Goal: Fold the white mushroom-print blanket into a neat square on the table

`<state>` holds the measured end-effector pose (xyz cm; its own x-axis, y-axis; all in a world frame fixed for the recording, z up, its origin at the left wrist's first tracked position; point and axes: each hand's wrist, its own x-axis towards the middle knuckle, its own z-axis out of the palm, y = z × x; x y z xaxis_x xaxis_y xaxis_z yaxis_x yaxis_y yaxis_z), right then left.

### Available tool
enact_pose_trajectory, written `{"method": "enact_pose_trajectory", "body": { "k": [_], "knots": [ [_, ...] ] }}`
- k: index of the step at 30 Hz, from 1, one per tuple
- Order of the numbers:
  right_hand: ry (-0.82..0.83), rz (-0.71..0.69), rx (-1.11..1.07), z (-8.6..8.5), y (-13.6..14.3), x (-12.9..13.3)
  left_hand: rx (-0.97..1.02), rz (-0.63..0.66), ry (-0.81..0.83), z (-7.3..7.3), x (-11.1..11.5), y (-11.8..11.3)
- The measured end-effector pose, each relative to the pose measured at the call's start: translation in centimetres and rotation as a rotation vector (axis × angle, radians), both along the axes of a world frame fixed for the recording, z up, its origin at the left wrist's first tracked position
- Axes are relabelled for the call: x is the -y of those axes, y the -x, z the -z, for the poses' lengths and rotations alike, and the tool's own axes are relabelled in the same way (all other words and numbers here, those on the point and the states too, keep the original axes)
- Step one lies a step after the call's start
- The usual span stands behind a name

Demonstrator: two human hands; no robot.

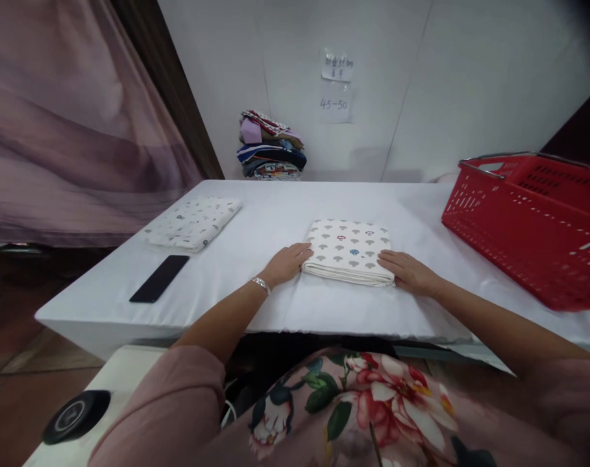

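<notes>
A folded white cloth (349,250) with grey mushroom-like prints and a few red and blue ones lies flat on the table. Its folded layers show along the near edge. My left hand (287,264), with a silver bracelet at the wrist, touches the cloth's left side with fingers stretched out. At the opposite side, the outstretched fingers of my right hand (410,271) rest on the right edge. Neither hand visibly grasps the fabric. Another folded white cloth (195,222) with small dark prints lies at the table's left.
A black phone-like slab (159,279) lies left on the white-covered table (270,207). The red basket (528,227) stands at the right. Behind the table rises a stack of folded fabrics (271,148). A round black object (76,416) sits on a white surface at lower left.
</notes>
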<state>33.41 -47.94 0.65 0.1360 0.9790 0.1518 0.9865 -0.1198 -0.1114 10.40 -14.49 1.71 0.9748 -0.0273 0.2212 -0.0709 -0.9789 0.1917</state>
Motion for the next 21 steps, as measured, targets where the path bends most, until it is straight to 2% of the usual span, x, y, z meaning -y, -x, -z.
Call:
{"method": "enact_pose_trajectory", "body": {
  "k": [4,7,10,12,14,17,19,21],
  "knots": [
    [-0.059,-0.031,-0.018,0.2,-0.2,-0.4,-0.010,0.051,-0.022,-0.2,-0.3,-0.2],
    [-0.114,-0.001,-0.065,0.1,0.1,-0.3,0.032,0.086,0.008,-0.1,-0.4,-0.2],
    [-0.191,0.099,-0.142,-1.3,0.9,-0.2,0.114,0.097,0.069,-0.8,-0.2,0.0],
    [-0.239,0.181,-0.237,-3.3,1.6,-0.1,0.180,0.074,0.154,-2.4,0.1,0.3],
    [-0.305,0.248,-0.396,-5.9,2.2,-0.1,0.258,0.018,0.312,-4.7,0.5,0.5],
    [-0.452,0.323,-0.681,-9.2,2.4,-0.8,0.353,-0.077,0.650,-8.3,1.1,0.2],
    [-0.508,0.380,-0.835,-9.9,2.1,-2.0,0.367,-0.135,0.879,-9.4,1.2,-0.5],
    [-0.489,0.455,-0.979,-8.9,1.7,-3.6,0.317,-0.233,1.077,-9.0,1.1,-1.6]
  ]
}}
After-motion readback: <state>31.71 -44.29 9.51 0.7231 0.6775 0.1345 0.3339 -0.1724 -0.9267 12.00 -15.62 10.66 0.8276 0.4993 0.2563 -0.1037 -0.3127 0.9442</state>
